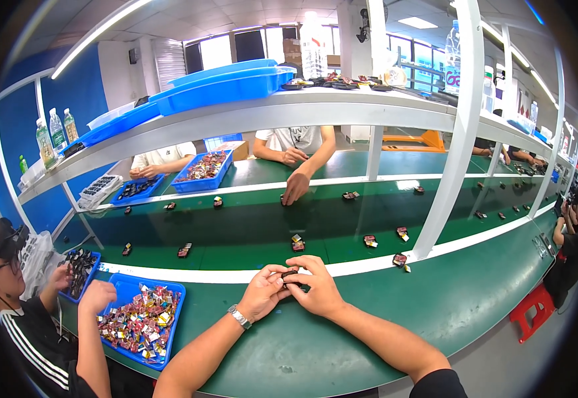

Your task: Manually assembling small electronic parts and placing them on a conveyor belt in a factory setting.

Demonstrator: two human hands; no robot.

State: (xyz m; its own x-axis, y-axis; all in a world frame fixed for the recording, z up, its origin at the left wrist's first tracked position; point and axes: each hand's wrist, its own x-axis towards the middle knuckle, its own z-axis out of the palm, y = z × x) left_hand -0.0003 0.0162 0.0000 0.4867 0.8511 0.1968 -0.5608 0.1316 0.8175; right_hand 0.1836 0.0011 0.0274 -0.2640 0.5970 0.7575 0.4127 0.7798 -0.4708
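Observation:
Above the near green worktop, my left hand (262, 293) and my right hand (318, 289) meet around a small black plastic part (291, 276). Fingers of both hands are closed on it and cover much of it, so its exact kind cannot be made out. A metal-banded watch (240, 317) circles my left wrist. Just beyond my hands, on the green belt, lies a small black-and-red assembly with a yellow-and-white piece (297, 243). A similar assembly (400, 260) sits on the white rail to the right of my right hand.
Left of my forearm stands a blue tray (181, 312) heaped with small red, gold and white pieces. A person (23, 318) reaches over it. Across the belt another person's hand (295, 188) touches a part. A white post (449, 139) and overhead shelf (342, 99) frame the worktop.

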